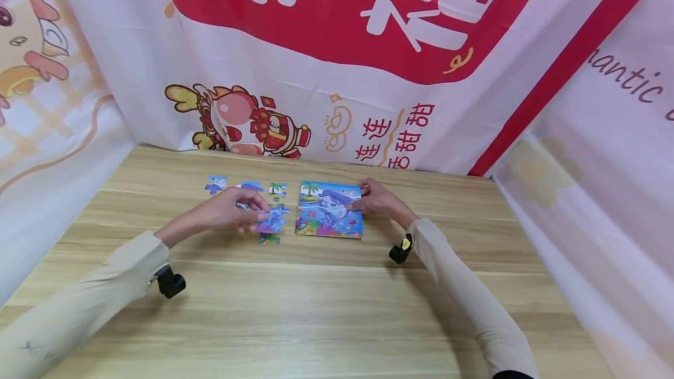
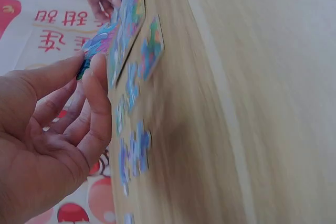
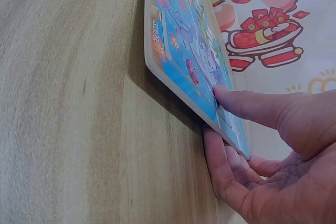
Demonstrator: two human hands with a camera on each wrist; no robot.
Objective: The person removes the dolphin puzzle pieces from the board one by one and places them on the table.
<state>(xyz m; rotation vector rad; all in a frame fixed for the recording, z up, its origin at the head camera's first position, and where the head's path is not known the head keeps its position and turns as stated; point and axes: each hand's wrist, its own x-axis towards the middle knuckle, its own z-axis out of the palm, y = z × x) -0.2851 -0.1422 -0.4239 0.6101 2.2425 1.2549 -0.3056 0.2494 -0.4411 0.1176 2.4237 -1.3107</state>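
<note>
My left hand (image 1: 234, 208) pinches a blue and purple jigsaw piece (image 2: 96, 46) between thumb and fingertips, above the table left of the dolphin picture board (image 1: 329, 218). Loose jigsaw pieces lie around that hand: one with a palm tree (image 1: 277, 188), one at the far left (image 1: 215, 183), and a green-edged one (image 1: 269, 239) in front. My right hand (image 1: 380, 196) grips the board's right edge. Its thumb (image 3: 247, 103) presses on the printed face, and the other fingers are tucked under the edge. Part of the row of pieces is hidden behind the left hand.
The wooden table (image 1: 316, 309) stretches toward me in front of the pieces. A white and red printed cloth (image 1: 326, 45) hangs along its back edge, with more cloth on both sides. Each sleeve carries a small black wrist camera (image 1: 171, 282).
</note>
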